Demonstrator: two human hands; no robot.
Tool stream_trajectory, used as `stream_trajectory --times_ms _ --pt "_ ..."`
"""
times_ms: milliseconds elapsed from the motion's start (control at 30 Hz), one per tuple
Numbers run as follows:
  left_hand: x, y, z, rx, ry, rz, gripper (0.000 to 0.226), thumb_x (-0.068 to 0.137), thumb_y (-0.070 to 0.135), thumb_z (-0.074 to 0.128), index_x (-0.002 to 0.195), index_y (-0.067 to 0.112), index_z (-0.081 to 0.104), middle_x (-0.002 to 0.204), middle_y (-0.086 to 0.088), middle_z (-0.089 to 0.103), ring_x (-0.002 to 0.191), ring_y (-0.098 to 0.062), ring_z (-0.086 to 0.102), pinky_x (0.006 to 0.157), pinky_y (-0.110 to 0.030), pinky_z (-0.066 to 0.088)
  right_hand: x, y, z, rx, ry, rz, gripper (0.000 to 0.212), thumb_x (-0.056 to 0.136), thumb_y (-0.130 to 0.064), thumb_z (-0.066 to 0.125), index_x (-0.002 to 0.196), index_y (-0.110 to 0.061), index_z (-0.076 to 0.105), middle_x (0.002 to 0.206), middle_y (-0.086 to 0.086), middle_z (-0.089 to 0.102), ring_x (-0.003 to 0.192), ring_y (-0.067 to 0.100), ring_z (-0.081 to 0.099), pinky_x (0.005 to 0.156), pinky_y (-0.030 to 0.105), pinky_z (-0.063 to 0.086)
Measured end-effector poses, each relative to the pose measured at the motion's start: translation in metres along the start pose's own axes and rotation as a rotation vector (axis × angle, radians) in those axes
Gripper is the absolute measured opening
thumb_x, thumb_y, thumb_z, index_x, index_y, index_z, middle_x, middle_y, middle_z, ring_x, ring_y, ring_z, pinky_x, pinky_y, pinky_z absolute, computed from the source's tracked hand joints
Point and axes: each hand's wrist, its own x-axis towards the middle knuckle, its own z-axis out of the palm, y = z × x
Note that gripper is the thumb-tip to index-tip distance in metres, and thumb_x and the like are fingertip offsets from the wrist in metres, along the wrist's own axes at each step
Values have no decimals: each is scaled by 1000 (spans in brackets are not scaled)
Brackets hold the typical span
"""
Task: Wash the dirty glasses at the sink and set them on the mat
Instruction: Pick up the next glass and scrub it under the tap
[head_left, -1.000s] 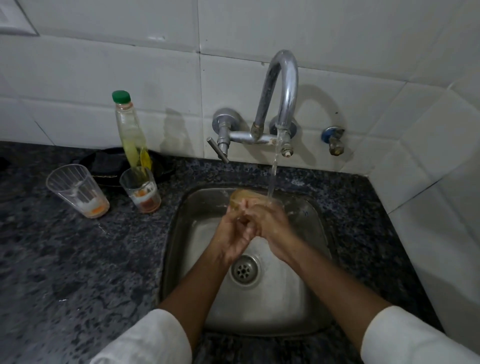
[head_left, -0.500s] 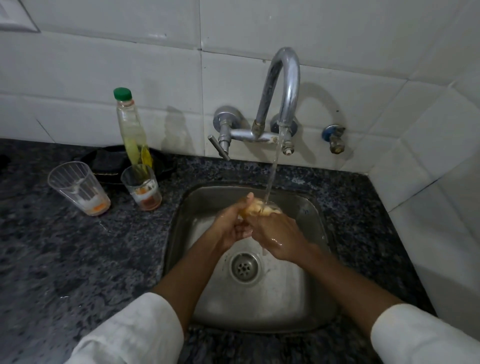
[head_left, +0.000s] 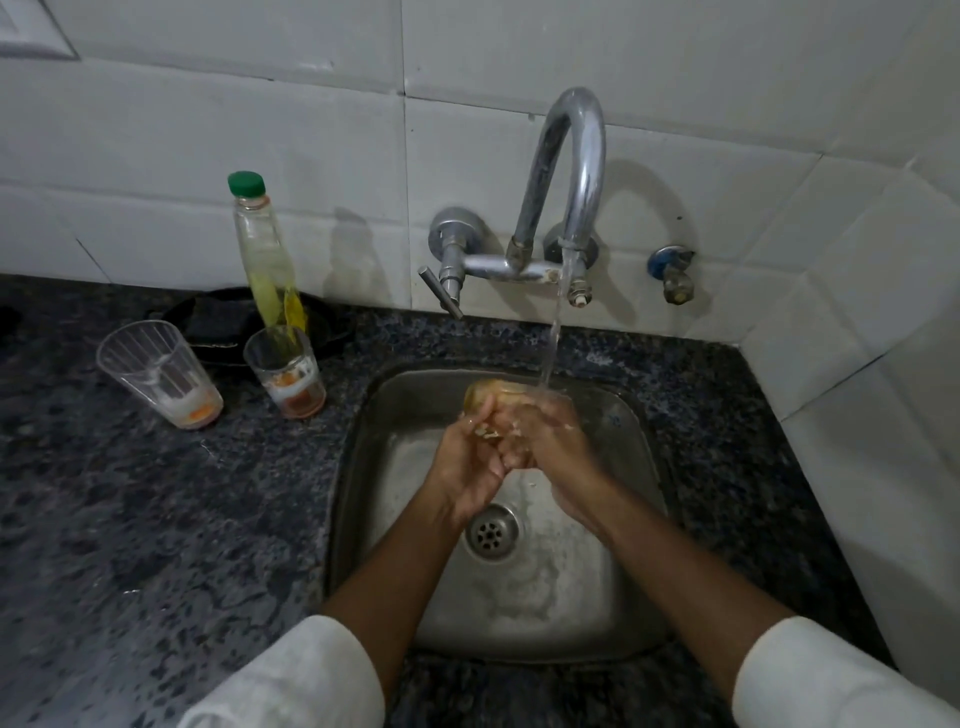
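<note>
A glass (head_left: 485, 396) is held over the sink (head_left: 363, 467) under the tap's (head_left: 571, 171) running water, with the fingers of the left hand (head_left: 467, 462) and right hand (head_left: 550, 436) curled around it. Two dirty glasses (head_left: 161, 374) stand on the worktop (head_left: 156, 519) left of the sink, in front of a bottle (head_left: 262, 249).

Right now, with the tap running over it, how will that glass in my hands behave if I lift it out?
The glass is probably slippery: water streams onto it and both the left hand and the right hand look wet. It is likely rigid and breakable against the steel sink. Its round shape suggests it would roll if dropped.
</note>
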Motion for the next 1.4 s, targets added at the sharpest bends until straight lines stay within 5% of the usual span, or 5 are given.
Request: stream_trajectory --times_ms 133,467,700,967,1400 --pt "8 12 1 330 164 -103 50 81 53 73 102 8 68 91 -14 66 70 -19 62 61 -27 53 -12 6 -9 -971 -216 -285 25 94 -19 45 113 -10 60 110 12 64 96 29 62 69 33 43" --pt "6 3 0 141 141 -91 59 72 40 84 110 -2 69 100 -20 70 90 -28 68 85 -37 57 -10 34 3 -591 -154 -246 29 89 -38 43 107 -28 64 106 -4 67 95 14 61 73 33 50" --pt "2 -12 15 595 601 287 45 60 27 92 99 20 72 88 2 76 79 -14 73 72 -30 60 -19 21 19 1147 231 706 16 88 -25 59 94 -16 71 82 2 69 79 17 62 65 29 48" --pt "-18 -2 24 1365 268 775 62 61 32 88 113 26 55 97 11 70 85 -3 67 75 -25 57 -7 18 35 1386 342 757 35 93 -40 50 92 -13 72 76 10 74 78 24 68 76 35 55" --pt "-6 -15 -6 -47 158 -77 47 92 35 58 121 -1 67 110 -19 70 97 -27 67 93 -38 53 -5 11 -3 -482 -128 -96 23 86 -25 48 89 -23 70 89 1 73 82 24 68 74 40 55"
